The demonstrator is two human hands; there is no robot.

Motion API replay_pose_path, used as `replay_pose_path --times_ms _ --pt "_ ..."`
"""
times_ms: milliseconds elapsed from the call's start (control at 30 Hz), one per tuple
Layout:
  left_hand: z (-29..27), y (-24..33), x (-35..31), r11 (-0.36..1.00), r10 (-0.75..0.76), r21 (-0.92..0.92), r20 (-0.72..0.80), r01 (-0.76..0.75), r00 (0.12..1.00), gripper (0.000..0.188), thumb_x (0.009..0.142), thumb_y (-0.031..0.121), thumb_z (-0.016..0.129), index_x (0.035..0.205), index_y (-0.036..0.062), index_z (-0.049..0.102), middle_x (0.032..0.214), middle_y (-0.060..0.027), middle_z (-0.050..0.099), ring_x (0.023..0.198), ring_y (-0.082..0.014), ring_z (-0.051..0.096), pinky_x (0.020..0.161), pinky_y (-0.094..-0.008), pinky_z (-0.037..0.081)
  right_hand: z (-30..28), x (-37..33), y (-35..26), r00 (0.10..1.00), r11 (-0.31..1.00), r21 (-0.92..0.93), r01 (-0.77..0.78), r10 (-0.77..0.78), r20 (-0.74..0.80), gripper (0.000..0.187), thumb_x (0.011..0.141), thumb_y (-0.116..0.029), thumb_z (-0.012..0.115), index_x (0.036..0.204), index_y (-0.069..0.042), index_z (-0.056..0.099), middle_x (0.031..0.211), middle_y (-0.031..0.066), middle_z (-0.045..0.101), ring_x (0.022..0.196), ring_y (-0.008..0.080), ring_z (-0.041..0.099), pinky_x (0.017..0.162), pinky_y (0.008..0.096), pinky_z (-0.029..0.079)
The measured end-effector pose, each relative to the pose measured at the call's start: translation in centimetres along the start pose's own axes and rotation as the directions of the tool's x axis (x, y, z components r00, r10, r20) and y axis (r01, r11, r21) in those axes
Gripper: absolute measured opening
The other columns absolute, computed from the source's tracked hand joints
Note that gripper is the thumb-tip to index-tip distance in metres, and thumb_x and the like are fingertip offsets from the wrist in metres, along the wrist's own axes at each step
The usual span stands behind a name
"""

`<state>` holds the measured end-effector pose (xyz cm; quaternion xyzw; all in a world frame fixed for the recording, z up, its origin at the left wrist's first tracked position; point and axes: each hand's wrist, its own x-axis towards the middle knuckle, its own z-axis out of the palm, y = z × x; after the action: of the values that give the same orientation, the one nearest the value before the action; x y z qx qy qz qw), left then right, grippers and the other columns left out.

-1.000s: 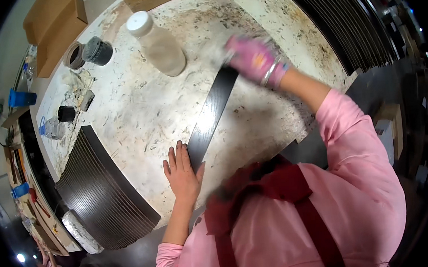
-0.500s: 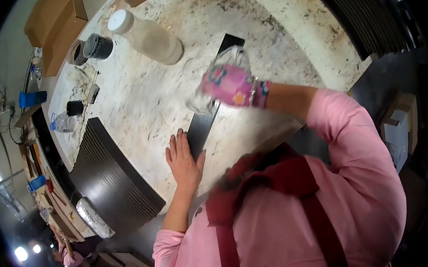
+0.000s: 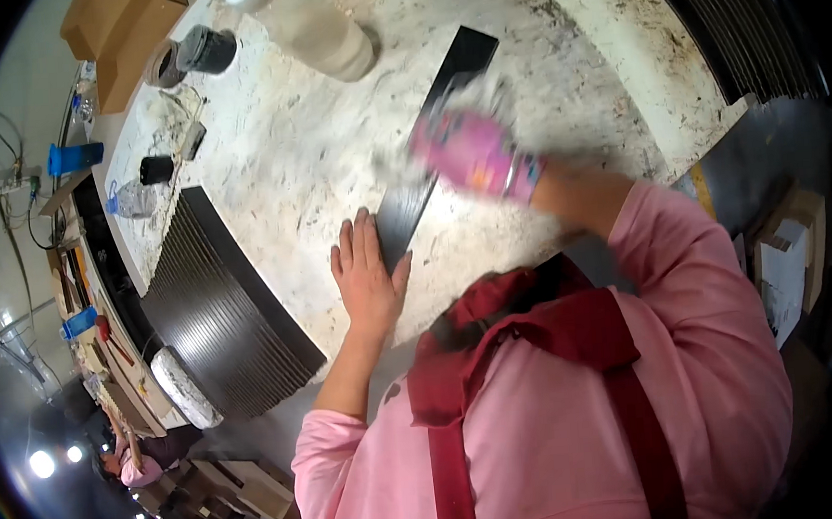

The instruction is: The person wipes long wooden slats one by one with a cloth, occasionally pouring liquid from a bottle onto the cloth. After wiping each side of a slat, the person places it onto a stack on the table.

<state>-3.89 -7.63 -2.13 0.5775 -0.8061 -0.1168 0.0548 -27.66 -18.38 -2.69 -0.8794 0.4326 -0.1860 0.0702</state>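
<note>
A long, flat black strip (image 3: pixel 464 55) lies slantwise on the pale, stained worktable (image 3: pixel 273 139). My bare left hand (image 3: pixel 367 280) rests at its near end, fingers stretched out and lying along the strip's left edge. Over the middle of the strip is my right hand (image 3: pixel 471 154), in a pink flowered glove and smeared by motion. It presses a crumpled, see-through wad (image 3: pixel 489 95), which looks like plastic film, against the strip. The fingertips of that glove are blurred.
A cloudy bottle with a white cap (image 3: pixel 318 35) and a dark open jar (image 3: pixel 207 50) stand at the far left. Stacked black strips lie at the left (image 3: pixel 231 306) and far right (image 3: pixel 737 25). Another person (image 3: pixel 133 462) is at the lower left, well away.
My right hand has slid a little along the strip toward me with the wad. The left hand stays at the near end. The whole view has shifted slightly.
</note>
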Motion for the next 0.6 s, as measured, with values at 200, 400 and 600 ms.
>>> replay_pose_path --times_ms 200,400,600 --pt "-0.3 0.1 0.2 1.000 -0.015 -0.006 0.001 0.015 1.000 0.069 0.084 0.032 0.063 0.141 0.0019 0.036 0.148 -0.0135 0.036 0.136 -0.0373 0.031 0.108 -0.0508 0.025 -1.0 0.9 -2.1 0.968 0.984 0.071 -0.165 0.147 0.204 0.015 0.078 -0.009 0.057 0.090 -0.008 0.064 0.086 0.0129 0.064 0.086 0.0303 0.064 0.076 0.0436 0.053" --pt "-0.4 0.0 -0.3 1.000 -0.014 -0.016 -0.017 0.014 1.000 0.071 0.081 0.034 0.067 0.138 0.0022 0.039 0.148 -0.0095 0.036 0.136 -0.0353 0.030 0.108 -0.0508 0.024 0.9 0.1 -0.1 0.979 0.979 0.040 -0.202 0.200 0.046 0.015 0.086 -0.016 0.054 0.090 -0.007 0.065 0.087 0.0151 0.066 0.074 0.0295 0.067 0.065 0.0398 0.056" --pt "-0.6 0.8 -0.2 0.997 0.007 -0.069 -0.109 -0.015 0.994 0.069 0.075 0.029 0.073 0.133 0.0005 0.047 0.123 -0.0182 0.046 0.116 -0.0347 0.043 0.100 -0.0456 0.032 -6.4 0.0 18.8 0.710 0.713 0.052 -0.699 0.701 -0.062 0.028 0.083 -0.024 0.060 0.101 -0.003 0.063 0.098 0.0168 0.067 0.088 0.0349 0.065 0.077 0.0394 0.052"
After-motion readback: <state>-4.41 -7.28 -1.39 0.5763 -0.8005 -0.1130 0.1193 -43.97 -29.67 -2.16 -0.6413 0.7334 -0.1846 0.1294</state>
